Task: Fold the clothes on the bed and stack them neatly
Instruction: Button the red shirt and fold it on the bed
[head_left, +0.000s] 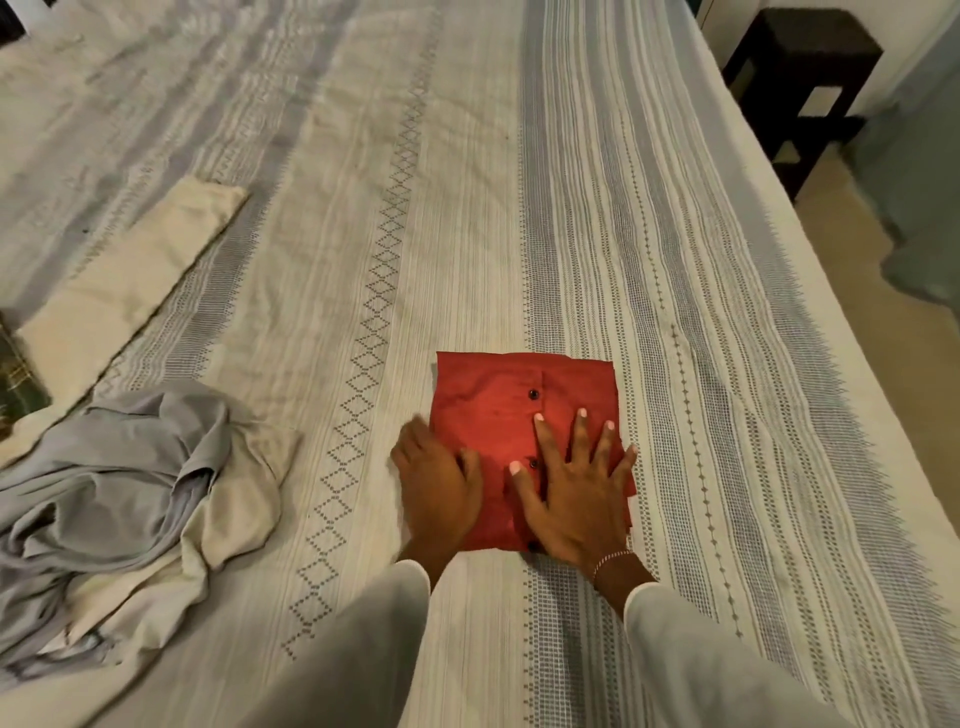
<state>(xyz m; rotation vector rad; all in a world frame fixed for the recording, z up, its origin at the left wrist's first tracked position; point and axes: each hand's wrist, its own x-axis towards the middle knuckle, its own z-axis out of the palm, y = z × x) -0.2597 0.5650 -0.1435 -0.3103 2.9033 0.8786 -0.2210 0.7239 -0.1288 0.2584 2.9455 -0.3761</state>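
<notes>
Fingers (579, 431) of our right hand (571, 499) lie spread flat on the folded red shirt (488, 410), left hand (439, 488) flat at its near-left edge; soft, light cloth, we judge: lift from beneath both side edges.

The red shirt (493, 415) lies folded into a neat square on the bed (519, 208), its button placket facing up with dark buttons showing. To my left sits a rumpled heap of grey cloth (119, 467) mixed with a crumpled cream garment (228, 514), both unfolded. Further off on the left, a cream piece (130, 280) lies flat, folded into a long strip running diagonally across the bedspread.
</notes>
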